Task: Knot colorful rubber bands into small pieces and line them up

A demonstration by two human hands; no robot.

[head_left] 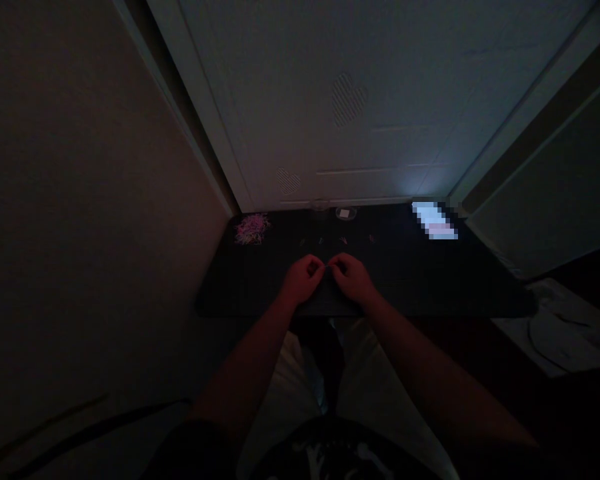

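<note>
Frame centre: left hand (303,279), right hand (353,277); both pinched one thin strand (328,266); we judged light tension best.

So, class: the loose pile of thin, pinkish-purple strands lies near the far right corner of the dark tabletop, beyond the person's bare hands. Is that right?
No, the side is wrong: the head view shows the loose pile of pinkish-purple strands near the far left corner of the dark tabletop, beyond the bare left hand and bare right hand.

Tbl (440,280) – matt surf. (panel (280,100): part ridged)
</note>
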